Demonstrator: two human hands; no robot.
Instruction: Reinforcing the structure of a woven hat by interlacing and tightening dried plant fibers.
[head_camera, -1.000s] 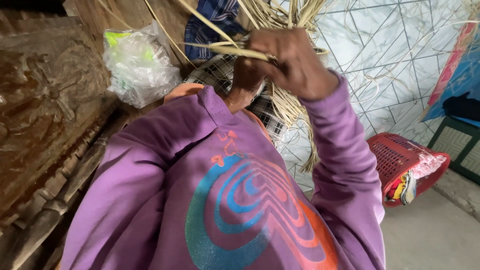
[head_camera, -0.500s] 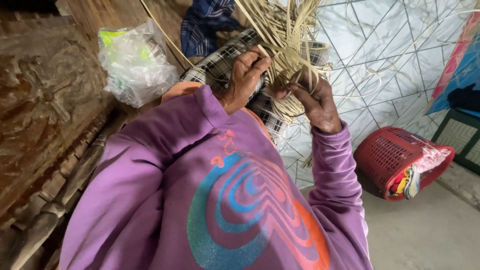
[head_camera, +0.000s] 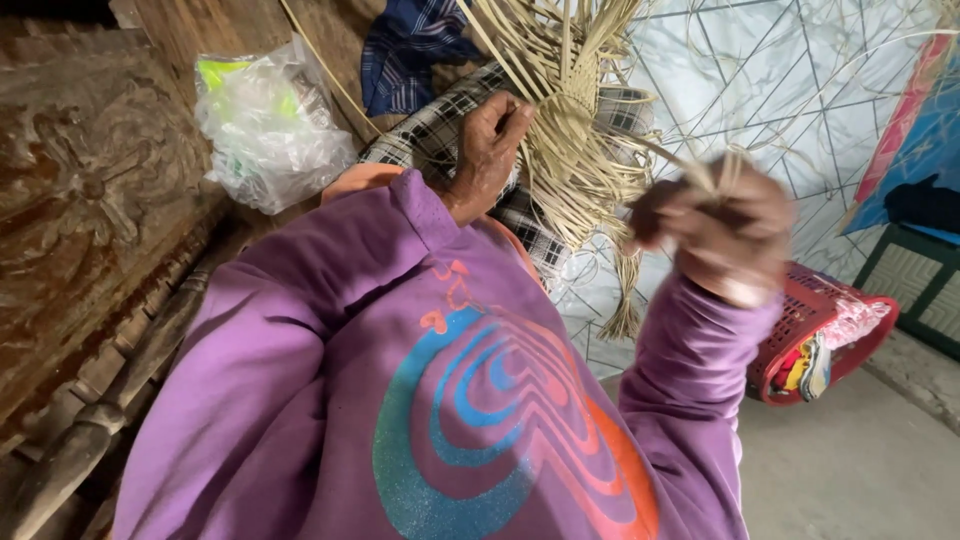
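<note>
A half-woven piece of pale straw strips rests on my lap, over a black-and-white checked cloth, with loose strips fanning out all round. My left hand presses on the woven middle and holds it. Blurred with motion, my right hand is off to the right, fingers closed on a few straw strips that run back to the weave. A purple sleeve with a colourful swirl print fills the lower part of the view.
A clear plastic bag lies at the left against carved dark wood. A red basket with cloth in it stands at the right on the concrete floor. Behind are a tiled wall and blue cloth.
My right hand has let go at the weave and swung out to the right, drawing strips with it. My left hand has stayed on the woven middle.
</note>
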